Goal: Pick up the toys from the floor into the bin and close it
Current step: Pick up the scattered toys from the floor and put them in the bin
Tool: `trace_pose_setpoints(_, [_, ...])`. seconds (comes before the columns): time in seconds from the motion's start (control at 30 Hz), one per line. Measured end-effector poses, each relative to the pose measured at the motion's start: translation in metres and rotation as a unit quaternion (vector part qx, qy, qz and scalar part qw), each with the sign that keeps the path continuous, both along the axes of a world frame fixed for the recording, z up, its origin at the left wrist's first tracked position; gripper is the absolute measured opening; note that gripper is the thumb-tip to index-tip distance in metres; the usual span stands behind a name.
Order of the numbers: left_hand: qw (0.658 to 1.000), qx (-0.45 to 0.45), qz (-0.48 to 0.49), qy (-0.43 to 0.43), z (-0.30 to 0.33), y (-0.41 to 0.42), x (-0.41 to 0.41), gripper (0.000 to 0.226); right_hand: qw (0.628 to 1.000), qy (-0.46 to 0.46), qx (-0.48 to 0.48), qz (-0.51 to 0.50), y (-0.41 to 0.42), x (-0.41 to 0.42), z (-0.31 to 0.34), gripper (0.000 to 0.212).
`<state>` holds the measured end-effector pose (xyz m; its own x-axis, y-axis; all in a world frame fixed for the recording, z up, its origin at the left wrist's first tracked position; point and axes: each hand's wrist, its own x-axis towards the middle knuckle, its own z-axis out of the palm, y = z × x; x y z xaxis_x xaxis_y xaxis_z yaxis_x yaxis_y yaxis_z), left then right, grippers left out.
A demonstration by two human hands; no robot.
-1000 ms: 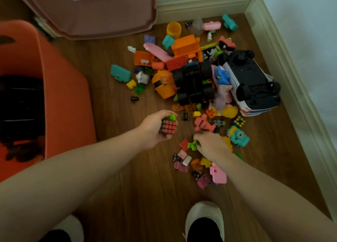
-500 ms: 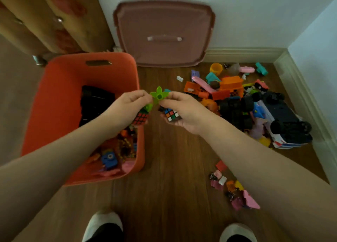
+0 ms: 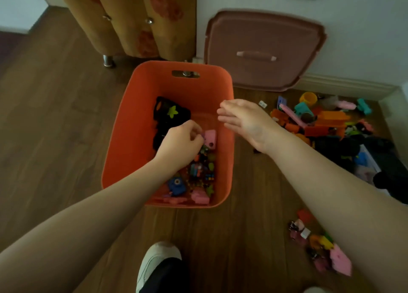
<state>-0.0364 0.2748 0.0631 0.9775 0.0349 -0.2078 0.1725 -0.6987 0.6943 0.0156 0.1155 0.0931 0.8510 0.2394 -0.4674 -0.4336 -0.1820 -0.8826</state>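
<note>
Since half a second ago, both handfuls have dropped: right hand [image 3: 245, 121] spread and empty over orange bin [image 3: 141, 107]; left hand [image 3: 180, 145] loosely curled, grip indiscernible. Floor toys [image 3: 326, 124] remain; lid [image 3: 262, 49] off.

left hand [image 3: 180, 143]: fingers curled (contents unclear) | right hand [image 3: 245, 121]: fingers extended, empty

Both hands hovered over the orange bin [image 3: 132, 124]: the left hand [image 3: 180, 145] curled, perhaps empty, the right hand [image 3: 245, 121] spread. Toys [image 3: 320, 120] littered the floor [image 3: 55, 127].
</note>
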Motion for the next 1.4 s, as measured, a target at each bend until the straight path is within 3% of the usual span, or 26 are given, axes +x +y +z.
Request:
trace_pose_setpoints(0.13, [0.991,-0.050,-0.104,-0.072,0.008,-0.043,0.000,0.015,0.997,0.005,-0.041,-0.059,-0.054,0.002,-0.007,0.009])
trace_pose_setpoints(0.2, [0.980,-0.043,-0.178,-0.073,0.009,-0.072,0.003,0.015,0.993,0.014,-0.078,-0.091,-0.089,-0.003,-0.015,0.011])
trace_pose_setpoints(0.3, [0.962,-0.021,-0.268,-0.039,0.004,-0.119,0.008,0.019,0.973,0.023,-0.206,-0.100,-0.144,-0.015,-0.035,0.010])
trace_pose_setpoints(0.4, [0.941,0.025,-0.339,-0.013,-0.012,-0.158,0.018,0.026,0.939,0.015,-0.335,-0.080,-0.196,-0.025,-0.060,0.021])
trace_pose_setpoints(0.5, [0.923,0.067,-0.376,0.046,-0.036,-0.193,0.030,0.049,0.897,-0.012,-0.442,-0.024,-0.242,-0.036,-0.087,0.021])
trace_pose_setpoints(0.67, [0.898,0.168,-0.396,0.090,-0.077,-0.233,0.053,0.072,0.813,-0.146,-0.564,0.014,-0.285,-0.041,-0.126,0.038])
trace_pose_setpoints(0.83, [0.899,0.244,-0.359,0.057,-0.113,-0.267,0.076,0.079,0.799,-0.148,-0.576,0.092,-0.298,-0.033,-0.148,0.073])
trace_pose_setpoints(1.07, [0.899,0.300,-0.318,0.024,-0.146,-0.306,0.088,0.098,0.786,-0.110,-0.605,0.064,-0.299,-0.015,-0.169,0.115])
trace_pose_setpoints(1.2, [0.890,0.328,-0.316,0.018,-0.154,-0.313,0.095,0.088,0.805,-0.050,-0.591,0.010,-0.290,-0.003,-0.171,0.113])
trace_pose_setpoints(1.3, [0.905,0.307,-0.295,0.011,-0.156,-0.316,0.099,0.074,0.815,-0.040,-0.577,-0.025,-0.283,0.005,-0.166,0.100])
trace_pose_setpoints(1.4, [0.917,0.280,-0.283,0.034,-0.157,-0.309,0.100,0.076,0.817,-0.044,-0.575,-0.023,-0.287,0.003,-0.165,0.097])
